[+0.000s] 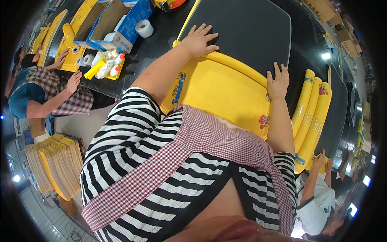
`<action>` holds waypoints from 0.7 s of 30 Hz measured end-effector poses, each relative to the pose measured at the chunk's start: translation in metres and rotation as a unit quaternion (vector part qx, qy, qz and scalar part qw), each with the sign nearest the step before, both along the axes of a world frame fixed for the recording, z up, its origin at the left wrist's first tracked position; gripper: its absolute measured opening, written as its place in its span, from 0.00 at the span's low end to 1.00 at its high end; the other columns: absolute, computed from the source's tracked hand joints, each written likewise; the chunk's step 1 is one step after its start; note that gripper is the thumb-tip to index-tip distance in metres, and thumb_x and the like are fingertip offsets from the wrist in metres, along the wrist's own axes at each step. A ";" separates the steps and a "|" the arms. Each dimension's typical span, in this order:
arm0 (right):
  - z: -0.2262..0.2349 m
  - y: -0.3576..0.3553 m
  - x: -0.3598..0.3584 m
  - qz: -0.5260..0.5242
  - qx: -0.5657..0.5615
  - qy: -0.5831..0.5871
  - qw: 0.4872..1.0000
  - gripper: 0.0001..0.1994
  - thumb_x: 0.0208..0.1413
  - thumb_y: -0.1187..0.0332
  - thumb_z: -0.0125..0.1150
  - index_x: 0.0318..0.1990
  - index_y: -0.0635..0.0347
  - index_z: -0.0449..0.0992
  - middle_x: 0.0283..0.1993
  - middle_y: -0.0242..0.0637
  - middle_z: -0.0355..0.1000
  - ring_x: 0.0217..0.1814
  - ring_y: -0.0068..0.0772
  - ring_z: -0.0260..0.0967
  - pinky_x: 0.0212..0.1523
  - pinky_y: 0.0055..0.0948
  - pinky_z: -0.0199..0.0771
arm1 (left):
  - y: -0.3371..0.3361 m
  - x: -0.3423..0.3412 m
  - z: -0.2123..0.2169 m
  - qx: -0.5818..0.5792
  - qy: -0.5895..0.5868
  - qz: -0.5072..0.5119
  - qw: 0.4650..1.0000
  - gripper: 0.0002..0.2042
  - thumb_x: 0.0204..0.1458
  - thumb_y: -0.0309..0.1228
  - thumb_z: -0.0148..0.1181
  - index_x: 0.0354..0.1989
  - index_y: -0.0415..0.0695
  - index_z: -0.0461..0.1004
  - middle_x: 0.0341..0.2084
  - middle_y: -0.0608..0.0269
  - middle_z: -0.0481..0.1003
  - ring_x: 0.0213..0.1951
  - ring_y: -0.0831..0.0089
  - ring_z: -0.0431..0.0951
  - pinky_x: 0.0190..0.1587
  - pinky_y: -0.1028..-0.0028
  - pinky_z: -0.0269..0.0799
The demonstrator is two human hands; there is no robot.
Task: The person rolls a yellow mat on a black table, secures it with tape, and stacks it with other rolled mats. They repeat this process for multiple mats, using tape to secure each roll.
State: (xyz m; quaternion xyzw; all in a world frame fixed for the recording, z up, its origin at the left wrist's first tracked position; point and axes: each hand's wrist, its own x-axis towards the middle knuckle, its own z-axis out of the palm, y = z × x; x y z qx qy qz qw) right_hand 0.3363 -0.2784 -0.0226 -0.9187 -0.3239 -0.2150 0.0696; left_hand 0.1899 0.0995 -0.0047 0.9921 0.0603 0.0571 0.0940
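A large sheet with a smooth black face (250, 30) lies in front of me, its near part folded into a yellow panel (217, 86) with small printed cartoon figures. My left hand (199, 40) rests with spread fingers at the left end of the fold, partly on the black face. At the fold's right end is my right hand (279, 82), its fingers stretched out and apart. Neither hand grips anything. Some of the panel's near edge is hidden by my checked apron (225, 125).
Several yellow rolled lengths (312, 109) lie to the right, beside another black sheet (338, 109). At left are a blue carton (121, 30), a tape roll (144, 28) and a yellow tray (116, 74) of bottles. Co-workers (64, 88) stand on both sides.
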 end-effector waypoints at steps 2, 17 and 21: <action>0.008 0.004 0.009 0.048 0.077 0.026 0.996 0.17 0.61 0.61 0.65 0.56 0.52 0.80 0.56 0.44 0.76 0.61 0.51 0.71 0.62 0.46 0.70 | 0.002 0.013 0.007 -0.028 -0.007 -0.027 0.999 0.27 0.63 0.52 0.57 0.66 0.53 0.70 0.70 0.52 0.60 0.73 0.54 0.56 0.73 0.55 0.50; 0.003 0.011 -0.065 0.065 0.018 0.127 0.990 0.42 0.55 0.47 0.70 0.72 0.61 0.64 0.78 0.51 0.54 0.84 0.55 0.42 0.81 0.58 0.35 | -0.060 -0.040 -0.009 0.081 -0.189 0.006 0.979 0.25 0.58 0.42 0.64 0.64 0.49 0.72 0.60 0.52 0.73 0.62 0.54 0.72 0.65 0.47 0.62; 0.017 0.033 -0.012 0.065 0.012 0.139 0.988 0.36 0.54 0.49 0.71 0.67 0.55 0.71 0.68 0.47 0.64 0.75 0.52 0.56 0.74 0.52 0.52 | -0.021 0.006 -0.004 -0.002 -0.102 -0.048 0.994 0.34 0.53 0.47 0.70 0.68 0.51 0.70 0.64 0.53 0.68 0.67 0.58 0.65 0.68 0.50 0.53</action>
